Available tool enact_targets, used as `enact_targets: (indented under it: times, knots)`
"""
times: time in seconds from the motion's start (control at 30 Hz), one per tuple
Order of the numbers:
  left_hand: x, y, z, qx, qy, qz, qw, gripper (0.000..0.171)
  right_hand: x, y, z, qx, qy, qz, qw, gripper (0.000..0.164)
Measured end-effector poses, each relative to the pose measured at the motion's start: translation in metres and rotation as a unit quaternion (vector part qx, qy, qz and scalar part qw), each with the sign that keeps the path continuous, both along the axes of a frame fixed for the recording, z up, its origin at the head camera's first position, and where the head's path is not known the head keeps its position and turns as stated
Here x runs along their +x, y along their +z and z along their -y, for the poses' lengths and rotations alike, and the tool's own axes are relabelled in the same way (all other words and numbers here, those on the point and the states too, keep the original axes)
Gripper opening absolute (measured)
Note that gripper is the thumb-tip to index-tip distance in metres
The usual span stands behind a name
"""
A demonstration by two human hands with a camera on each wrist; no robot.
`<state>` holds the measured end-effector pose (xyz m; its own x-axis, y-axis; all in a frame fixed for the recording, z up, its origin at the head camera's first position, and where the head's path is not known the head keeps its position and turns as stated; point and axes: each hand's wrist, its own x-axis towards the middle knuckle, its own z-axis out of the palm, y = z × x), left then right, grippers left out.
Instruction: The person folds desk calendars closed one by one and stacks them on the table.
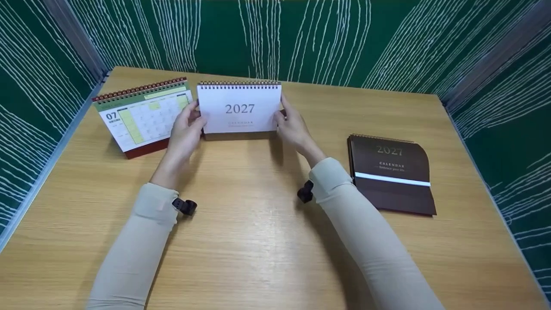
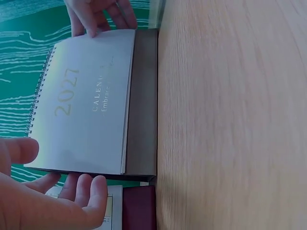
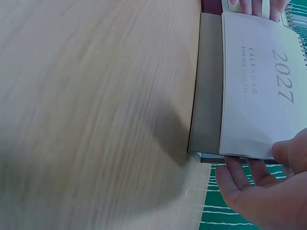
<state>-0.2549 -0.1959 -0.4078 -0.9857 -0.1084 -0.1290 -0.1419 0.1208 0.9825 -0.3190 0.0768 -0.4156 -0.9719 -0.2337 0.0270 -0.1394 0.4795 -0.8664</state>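
Pinching white calendar (image 1: pixel 239 110) with our left hand (image 1: pixel 185 130) + right hand (image 1: pixel 295 129); green-topped calendar (image 1: pixel 144 120) at its 9 o'clock, brown calendar (image 1: pixel 391 193) at 4.

Toward the back of the tabletop (image 1: pixel 241 237), the middle calendar (image 1: pixel 239 103) sits between the left grip (image 1: pixel 185 129) and the right grip (image 1: pixel 295 127). The left calendar (image 1: pixel 146 118) stands just beside it, partly behind the left grip. The right calendar (image 1: pixel 391 161) rests well apart, nearer the front, by the right sleeve (image 1: pixel 366 245). A backdrop (image 1: pixel 267 43) rises behind.
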Motion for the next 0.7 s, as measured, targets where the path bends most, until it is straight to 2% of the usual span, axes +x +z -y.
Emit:
enact_targets:
  times: [0.27, 0.6, 0.7]
  knots:
    - [0.000, -0.003, -0.001, -0.035, -0.006, -0.012, 0.9993, 0.069, 0.007, -0.001, -0.006, -0.001, -0.006, -0.008, 1.000, 0.065]
    - [0.001, -0.008, -0.006, -0.079, -0.009, -0.029, 0.9964, 0.065, 0.024, 0.001, -0.018, 0.002, -0.014, -0.010, 1.000, 0.065]
    - [0.002, -0.008, -0.009, -0.080, -0.015, -0.035, 0.9961, 0.064, 0.030, 0.004, -0.023, 0.009, -0.020, -0.014, 1.000, 0.064]
